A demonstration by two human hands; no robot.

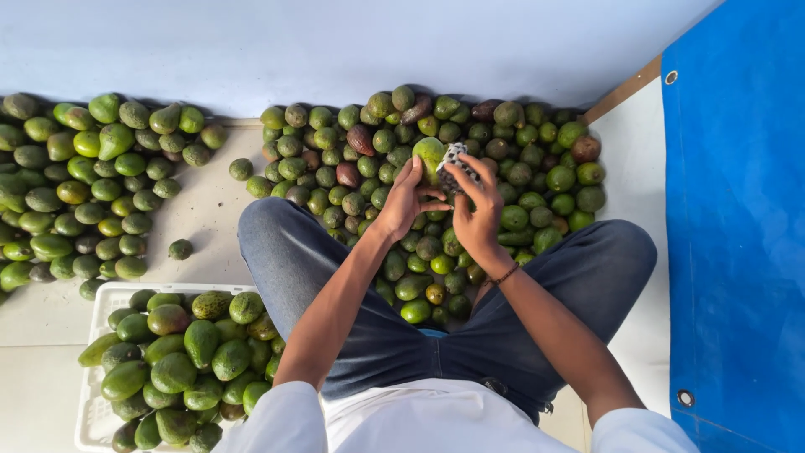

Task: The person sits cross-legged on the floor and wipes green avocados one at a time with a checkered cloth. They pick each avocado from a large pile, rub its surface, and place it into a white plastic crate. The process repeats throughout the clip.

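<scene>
Head view: left hand [408, 201] fingers clamped on green avocado [429, 155], right hand [475, 210] fingers on patterned cloth [457, 164]; loose grip, possible drop onto pile [503, 168]

Left hand [407, 201] holds a green avocado [429, 156]; right hand [476, 210] presses a patterned cloth [457, 164] against it

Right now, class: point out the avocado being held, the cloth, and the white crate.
avocado [430, 153], head view, its green top.
cloth [457, 159], head view, its patterned middle.
white crate [90, 382], head view, its left rim.
</scene>
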